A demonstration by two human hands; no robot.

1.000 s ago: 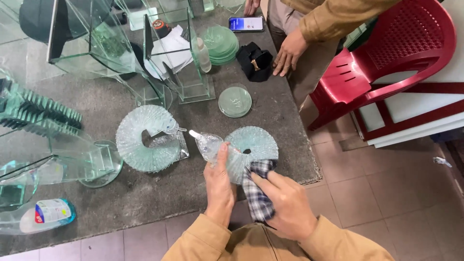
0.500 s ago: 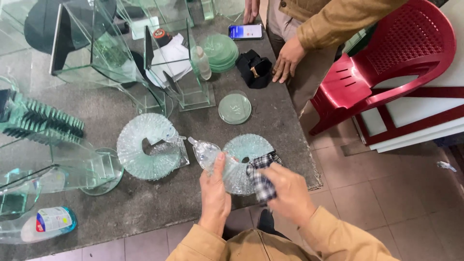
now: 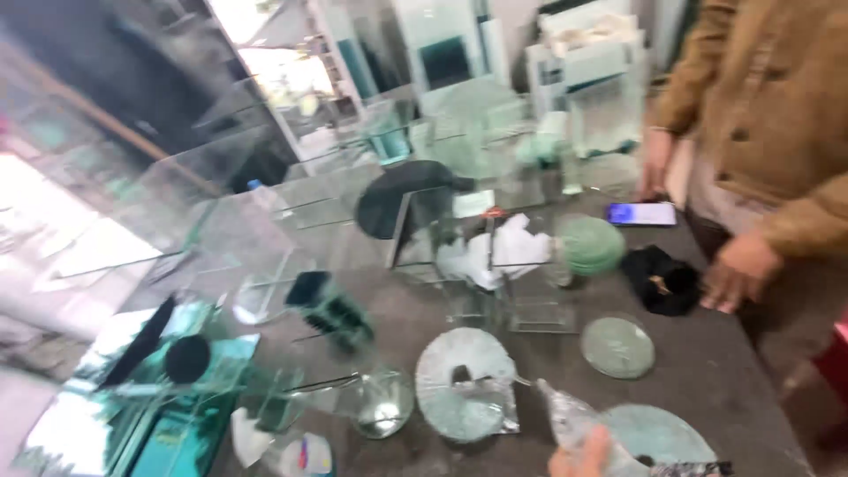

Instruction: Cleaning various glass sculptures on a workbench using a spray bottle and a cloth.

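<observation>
The view is blurred by camera motion. At the bottom edge only part of the left hand [image 3: 579, 455] is seen, its fingers laid on a clear bottle [image 3: 572, 420] that lies tilted with its tip toward the upper left; whether the bottle is truly gripped cannot be told. The right hand is cut off by the frame, so nothing can be said of it. A corner of a checked cloth [image 3: 693, 469] is seen at the bottom edge, resting on the near glass disc [image 3: 658, 433].

That disc is round, pale green and frosted-looking, and it lies flat on the grey table [image 3: 751, 397] just beside the bottle, near the table's front right corner (its lower part is cut off by the frame). A second, paler disc [image 3: 464, 380] with a small dark object at its middle lies to the left, close to the bottle's tip. A smaller disc [image 3: 617, 346] lies further back, apart from both.

Open table is found mainly to the right and behind the near disc, up to the right edge. The left and back are crowded with glass boxes [image 3: 495, 265] and upright panes. A stack of green discs [image 3: 590, 245], a phone [image 3: 641, 213] and a black bundle [image 3: 661, 280] are set toward the far right, where another person's hand [image 3: 733, 269] hangs open beside the bundle.
</observation>
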